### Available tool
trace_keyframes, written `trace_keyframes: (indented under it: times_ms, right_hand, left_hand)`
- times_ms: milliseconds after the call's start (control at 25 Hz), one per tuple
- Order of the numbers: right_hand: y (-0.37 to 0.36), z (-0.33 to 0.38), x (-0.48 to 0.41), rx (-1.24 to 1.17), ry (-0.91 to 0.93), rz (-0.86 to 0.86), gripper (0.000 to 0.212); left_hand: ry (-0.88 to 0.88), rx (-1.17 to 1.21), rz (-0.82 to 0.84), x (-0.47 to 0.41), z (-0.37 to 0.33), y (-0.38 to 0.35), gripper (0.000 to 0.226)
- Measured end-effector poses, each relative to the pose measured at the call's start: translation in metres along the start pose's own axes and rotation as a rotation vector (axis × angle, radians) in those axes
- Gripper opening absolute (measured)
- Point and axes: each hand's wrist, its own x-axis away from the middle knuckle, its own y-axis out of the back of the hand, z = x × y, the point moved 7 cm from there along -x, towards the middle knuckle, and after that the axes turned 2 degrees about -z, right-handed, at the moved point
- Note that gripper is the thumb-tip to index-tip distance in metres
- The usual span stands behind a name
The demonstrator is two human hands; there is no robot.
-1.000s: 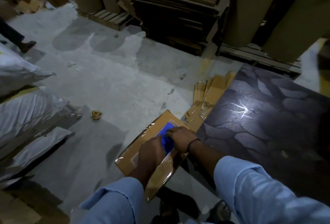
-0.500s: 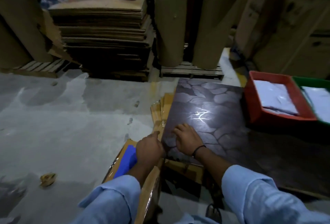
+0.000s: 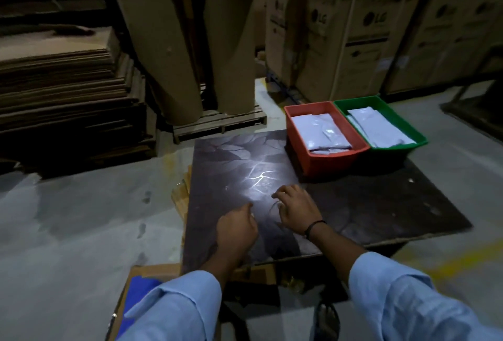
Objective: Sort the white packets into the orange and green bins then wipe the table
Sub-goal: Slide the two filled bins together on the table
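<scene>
The dark patterned table point(image 3: 367, 204) lies in front of me. At its far right stand an orange bin point(image 3: 326, 162) and a green bin point(image 3: 392, 147), side by side. White packets point(image 3: 324, 131) lie in the orange one, and more white packets point(image 3: 378, 128) in the green one. My left hand point(image 3: 236, 227) hovers over the near left of the table with its fingers curled and nothing in it. My right hand point(image 3: 296, 208) rests beside it, fingers spread on the surface. A blue cloth point(image 3: 141, 290) lies on a cardboard box point(image 3: 152, 270) at lower left, partly hidden by my sleeve.
Stacked cardboard sheets point(image 3: 62, 90) fill the left. Two tall cardboard rolls point(image 3: 190, 49) stand on a pallet point(image 3: 220, 120) behind the table. Large printed cartons point(image 3: 362, 38) line the back right. Flat cardboard pieces point(image 3: 182, 191) lean at the table's left edge. Grey floor surrounds the table.
My hands have left the blue cloth on the cardboard box and moved onto the table. The view has swung right, bringing both bins into sight.
</scene>
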Motion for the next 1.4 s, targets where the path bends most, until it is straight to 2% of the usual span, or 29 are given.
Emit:
trace_keyframes:
  times_ms: [240, 440, 520, 680, 840, 1040, 1400]
  right_hand:
    - [0.038, -0.1, -0.013, 0.066, -0.103, -0.075, 0.033]
    - [0.06, -0.188, -0.038, 0.117, -0.168, -0.07, 0.032]
    - [0.065, -0.221, -0.048, 0.135, -0.174, -0.067, 0.038]
    - [0.062, -0.278, -0.061, 0.192, -0.195, 0.043, 0.054]
    - [0.056, -0.325, -0.064, 0.265, -0.242, 0.12, 0.052]
    - [0.045, -0.34, -0.067, 0.277, -0.179, 0.11, 0.043]
    - [0.025, -0.313, -0.079, 0.264, -0.107, 0.067, 0.044]
  left_hand:
    - [-0.091, 0.038, -0.003, -0.064, -0.08, -0.025, 0.043]
    - [-0.164, 0.051, -0.024, -0.117, -0.149, -0.042, 0.04]
    - [-0.193, 0.05, -0.036, -0.135, -0.172, -0.05, 0.035]
    - [-0.228, 0.034, -0.002, -0.166, -0.204, -0.079, 0.039]
    - [-0.267, -0.007, 0.041, -0.184, -0.226, -0.108, 0.048]
    - [-0.265, -0.067, 0.089, -0.181, -0.228, -0.131, 0.056]
    - [-0.238, -0.145, 0.097, -0.183, -0.194, -0.129, 0.061]
